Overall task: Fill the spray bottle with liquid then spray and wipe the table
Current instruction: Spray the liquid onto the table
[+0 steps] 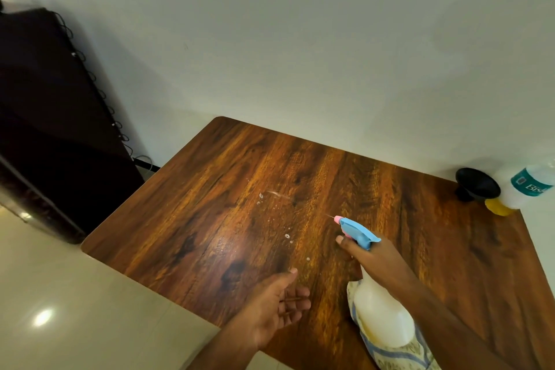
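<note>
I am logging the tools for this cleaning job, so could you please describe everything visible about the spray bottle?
The spray bottle has a translucent whitish plastic body and a blue trigger head with a pink nozzle. The right hand grips its neck, fingers on the trigger, nozzle aimed left over the wooden table, where droplets lie. Its body hangs tilted above a patterned cloth.

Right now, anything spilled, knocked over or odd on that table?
Droplets dot the table ahead of the spray bottle, but that is spray, not a spill. The water bottle lies on its side at the far right corner, beside a black funnel.
</note>
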Action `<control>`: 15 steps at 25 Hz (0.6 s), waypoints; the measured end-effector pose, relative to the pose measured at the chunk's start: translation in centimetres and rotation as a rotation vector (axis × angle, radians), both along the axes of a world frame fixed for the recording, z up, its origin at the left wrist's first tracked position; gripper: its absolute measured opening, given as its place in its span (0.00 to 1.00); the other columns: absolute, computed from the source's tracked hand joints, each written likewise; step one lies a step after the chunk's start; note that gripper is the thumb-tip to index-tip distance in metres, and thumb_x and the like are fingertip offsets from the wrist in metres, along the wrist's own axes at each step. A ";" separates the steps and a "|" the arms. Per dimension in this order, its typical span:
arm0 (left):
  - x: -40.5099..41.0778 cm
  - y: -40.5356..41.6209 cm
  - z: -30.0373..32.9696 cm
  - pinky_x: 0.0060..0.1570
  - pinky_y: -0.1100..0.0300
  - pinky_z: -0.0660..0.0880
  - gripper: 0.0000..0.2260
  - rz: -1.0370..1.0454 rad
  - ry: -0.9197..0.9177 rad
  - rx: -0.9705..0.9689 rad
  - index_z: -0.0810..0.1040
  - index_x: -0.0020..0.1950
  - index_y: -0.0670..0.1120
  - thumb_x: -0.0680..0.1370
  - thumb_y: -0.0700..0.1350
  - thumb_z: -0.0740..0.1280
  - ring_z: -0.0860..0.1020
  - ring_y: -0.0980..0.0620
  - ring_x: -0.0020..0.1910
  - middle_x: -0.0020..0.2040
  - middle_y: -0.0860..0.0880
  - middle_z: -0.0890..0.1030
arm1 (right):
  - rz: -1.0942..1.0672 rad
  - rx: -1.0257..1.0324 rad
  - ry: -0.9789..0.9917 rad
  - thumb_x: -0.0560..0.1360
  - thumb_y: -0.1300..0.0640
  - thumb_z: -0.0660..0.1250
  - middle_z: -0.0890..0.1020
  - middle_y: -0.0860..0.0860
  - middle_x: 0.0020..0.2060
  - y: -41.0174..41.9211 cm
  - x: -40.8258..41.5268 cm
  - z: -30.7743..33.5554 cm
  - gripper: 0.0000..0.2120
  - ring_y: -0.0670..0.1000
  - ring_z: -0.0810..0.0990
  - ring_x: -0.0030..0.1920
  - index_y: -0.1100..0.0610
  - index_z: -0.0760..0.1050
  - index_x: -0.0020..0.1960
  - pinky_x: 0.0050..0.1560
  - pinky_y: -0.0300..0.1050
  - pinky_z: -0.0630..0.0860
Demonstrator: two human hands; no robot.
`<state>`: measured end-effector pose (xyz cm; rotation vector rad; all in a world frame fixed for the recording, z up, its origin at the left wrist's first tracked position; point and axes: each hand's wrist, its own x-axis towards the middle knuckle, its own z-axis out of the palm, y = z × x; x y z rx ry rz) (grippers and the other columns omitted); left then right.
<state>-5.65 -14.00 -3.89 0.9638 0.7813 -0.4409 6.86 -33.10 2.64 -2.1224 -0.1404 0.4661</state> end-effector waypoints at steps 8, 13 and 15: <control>-0.3 -0.3 0.3 0.42 0.56 0.78 0.19 -0.003 -0.006 -0.004 0.76 0.64 0.45 0.77 0.52 0.70 0.84 0.46 0.46 0.51 0.42 0.86 | 0.057 0.099 -0.030 0.69 0.40 0.66 0.82 0.54 0.44 -1.6 -0.4 1.0 0.24 0.52 0.81 0.45 0.54 0.76 0.58 0.44 0.40 0.76; -0.3 -0.8 0.6 0.42 0.55 0.79 0.20 -0.018 -0.002 -0.014 0.76 0.65 0.46 0.76 0.52 0.72 0.84 0.45 0.47 0.53 0.40 0.86 | 0.060 0.096 -0.032 0.66 0.37 0.66 0.82 0.50 0.44 -2.3 -0.2 1.7 0.27 0.50 0.81 0.46 0.52 0.75 0.59 0.44 0.37 0.75; -0.1 -1.3 0.7 0.43 0.55 0.79 0.22 -0.025 -0.007 -0.022 0.76 0.65 0.46 0.74 0.52 0.73 0.84 0.45 0.47 0.53 0.40 0.86 | 0.082 0.159 -0.058 0.64 0.30 0.66 0.83 0.45 0.48 -3.1 -0.2 2.7 0.32 0.47 0.81 0.50 0.47 0.74 0.61 0.51 0.39 0.76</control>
